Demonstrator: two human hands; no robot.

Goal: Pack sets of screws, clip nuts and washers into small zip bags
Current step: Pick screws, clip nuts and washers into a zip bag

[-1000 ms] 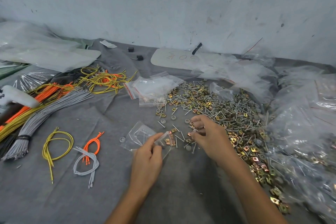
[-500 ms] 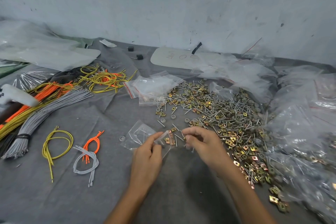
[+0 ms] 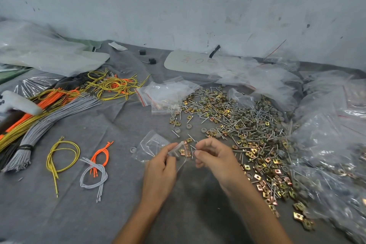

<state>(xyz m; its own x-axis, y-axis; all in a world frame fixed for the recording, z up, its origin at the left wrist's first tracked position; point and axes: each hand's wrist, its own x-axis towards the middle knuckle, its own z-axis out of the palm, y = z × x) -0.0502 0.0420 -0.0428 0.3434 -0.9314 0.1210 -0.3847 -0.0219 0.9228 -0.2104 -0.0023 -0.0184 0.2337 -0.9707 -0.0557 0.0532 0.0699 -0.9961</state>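
Observation:
My left hand (image 3: 160, 166) pinches the edge of a small clear zip bag (image 3: 180, 151) that holds a few copper clip nuts and screws. My right hand (image 3: 213, 156) is right beside the bag's other edge, thumb and fingers curled together at its mouth; what they pinch is too small to tell. A big loose heap of screws, brass clip nuts and grey washers (image 3: 243, 125) spreads to the right of both hands. Another empty small bag (image 3: 150, 144) lies flat just left of my left thumb, with one washer (image 3: 133, 149) beside it.
A stack of empty red-striped zip bags (image 3: 166, 95) lies beyond the heap. Filled bags (image 3: 326, 144) pile up on the right. Grey, orange and yellow wire bundles (image 3: 49, 113) and small wire loops (image 3: 93, 172) cover the left of the grey cloth (image 3: 79, 214).
My right hand has come back from the heap to the mouth of the bag. My left hand has kept its hold on the bag, nearly still.

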